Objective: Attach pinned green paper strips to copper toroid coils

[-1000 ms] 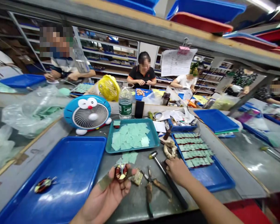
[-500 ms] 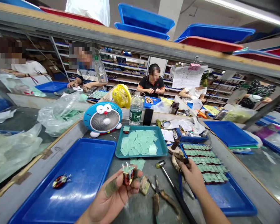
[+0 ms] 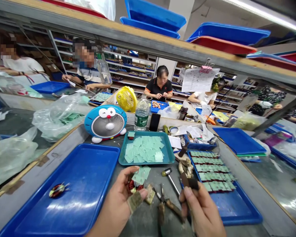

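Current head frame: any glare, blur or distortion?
Head view: white glare streaks the large blue tray at lower left; head view: the ceiling light shows bright at upper right; head view: the overhead shelf slants, perhaps from camera tilt; head view: print on the hanging sheet is unreadable; head view: the right hand looks slightly soft, possibly motion blur.

My left hand [image 3: 120, 202] has rolled over, so its taped thumb [image 3: 135, 201] is now in front and the red coil [image 3: 134, 185] is tipped, with the pins that stuck up half a second ago no longer showing. My right hand [image 3: 204, 210] has come in from the edge of the blue tray [image 3: 244, 207] and is closer to my left one, with something dark brown at its fingertips that I can't make out. It now covers most of the hammer's [image 3: 173, 180] black handle.
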Available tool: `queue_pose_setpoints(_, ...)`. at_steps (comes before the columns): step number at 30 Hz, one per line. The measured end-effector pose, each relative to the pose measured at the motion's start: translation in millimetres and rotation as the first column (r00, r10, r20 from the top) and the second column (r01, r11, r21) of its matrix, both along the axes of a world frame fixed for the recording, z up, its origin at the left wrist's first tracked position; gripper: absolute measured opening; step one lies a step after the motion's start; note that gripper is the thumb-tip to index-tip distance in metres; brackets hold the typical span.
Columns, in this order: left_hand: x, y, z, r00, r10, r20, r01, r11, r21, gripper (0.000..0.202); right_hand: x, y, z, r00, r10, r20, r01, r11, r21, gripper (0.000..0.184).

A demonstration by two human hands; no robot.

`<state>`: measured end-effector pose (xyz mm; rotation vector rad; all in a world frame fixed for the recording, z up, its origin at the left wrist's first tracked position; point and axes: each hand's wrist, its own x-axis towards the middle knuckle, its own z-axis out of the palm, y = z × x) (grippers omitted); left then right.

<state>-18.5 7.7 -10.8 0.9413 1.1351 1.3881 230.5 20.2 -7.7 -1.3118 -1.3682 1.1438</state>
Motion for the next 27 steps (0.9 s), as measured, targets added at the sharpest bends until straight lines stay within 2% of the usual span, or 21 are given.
queue_pose_setpoints(5, -1.8, 0.3, -0.8, 0.997, -0.025, -0.069, 0.020, 0.997, -0.077, 0.054, -8.8, -7.5, -7.3, 0.996, 0.089, 0.031, -0.086, 0.993, -0.078, 0.043)
queue_pose_setpoints(7, -1.5, 0.0, 1.6, 0.998, -0.022, -0.067, 0.016, 0.996, -0.086, 0.055, -9.9, -8.1, -11.8, 0.995, 0.083, 0.062, -0.076, 0.991, -0.113, 0.045)
queue_pose_setpoints(10, -0.8, -1.1, 5.5, 0.998, -0.009, -0.061, 0.003, 0.996, -0.090, 0.056, -12.9, -9.2, -18.2, 0.999, 0.029, 0.027, -0.025, 0.989, -0.148, 0.049)
queue_pose_setpoints(14, -0.7, -3.2, 9.2, 0.999, 0.001, -0.050, -0.005, 0.997, -0.072, 0.057, -16.0, -8.8, -22.1, 1.000, 0.023, 0.003, -0.022, 0.990, -0.143, 0.048)
queue_pose_setpoints(17, -1.0, -4.7, 9.9, 0.999, 0.020, -0.026, -0.022, 0.998, -0.052, 0.056, -15.8, -6.3, -22.2, 0.997, 0.030, -0.074, -0.041, 0.989, -0.145, 0.047)
queue_pose_setpoints(21, -1.4, -5.8, 6.5, 0.997, 0.037, -0.065, -0.040, 0.998, -0.047, 0.057, -14.1, -5.5, -22.9, 0.987, -0.002, -0.158, -0.024, 0.986, -0.163, 0.060)
queue_pose_setpoints(24, -1.0, -6.5, 3.3, 0.992, 0.034, -0.124, -0.039, 0.999, -0.033, 0.056, -13.1, -9.9, -25.7, 0.988, -0.023, -0.153, -0.001, 0.988, -0.157, 0.063)
queue_pose_setpoints(27, -0.5, -7.4, 5.1, 0.998, 0.024, -0.058, -0.026, 0.999, -0.025, 0.054, -13.0, -15.6, -27.3, 0.995, 0.008, -0.104, -0.027, 0.982, -0.187, 0.060)
